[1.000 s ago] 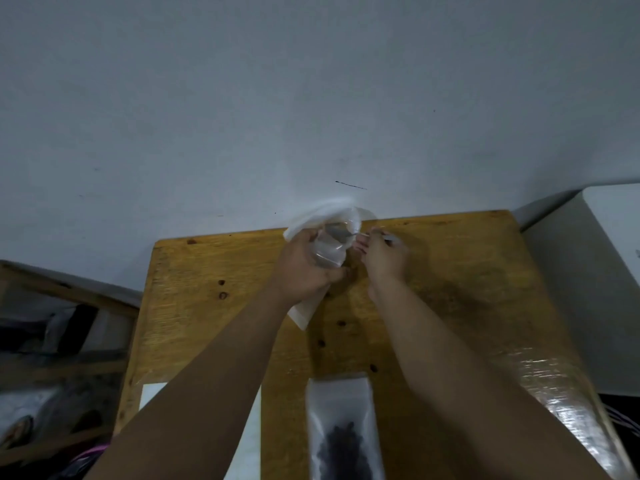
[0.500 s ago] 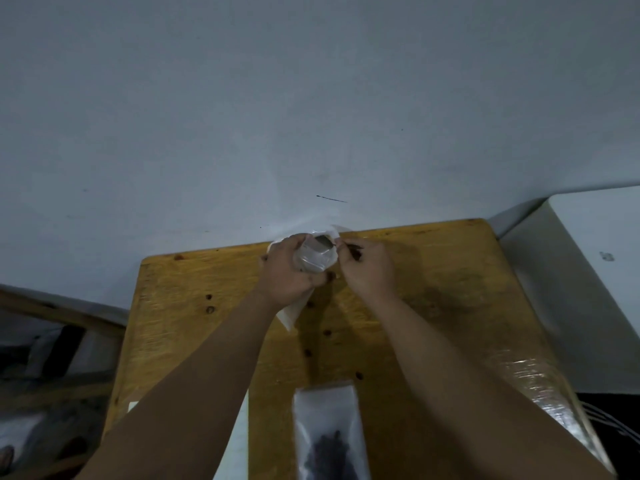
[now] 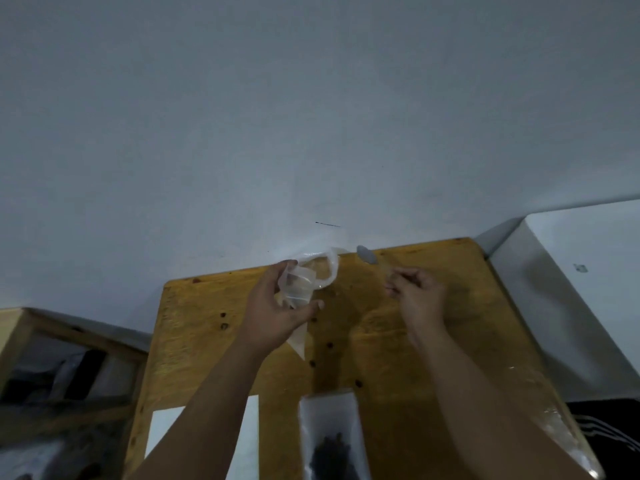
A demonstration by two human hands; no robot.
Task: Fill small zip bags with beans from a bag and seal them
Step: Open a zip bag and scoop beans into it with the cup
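My left hand [image 3: 277, 308] grips a clear plastic bag [image 3: 308, 284] above the far part of the wooden table [image 3: 398, 341]; the bag's mouth gapes open toward the wall. My right hand [image 3: 417, 294] is off to the right, fingers closed on the handle of a small spoon [image 3: 367, 254] whose bowl points up and away. A small zip bag [image 3: 330, 441] with dark beans in its lower half lies flat at the table's near edge between my forearms.
White sheets [image 3: 166, 427] lie at the near left of the table under my left forearm. A white appliance [image 3: 581, 282] stands to the right. A wooden crate [image 3: 69, 358] sits lower left. A grey wall runs behind the table.
My right hand has pulled away to the right from the bag's mouth, with the spoon in it. My left hand's fingers have loosened and the bag's mouth has spread wider.
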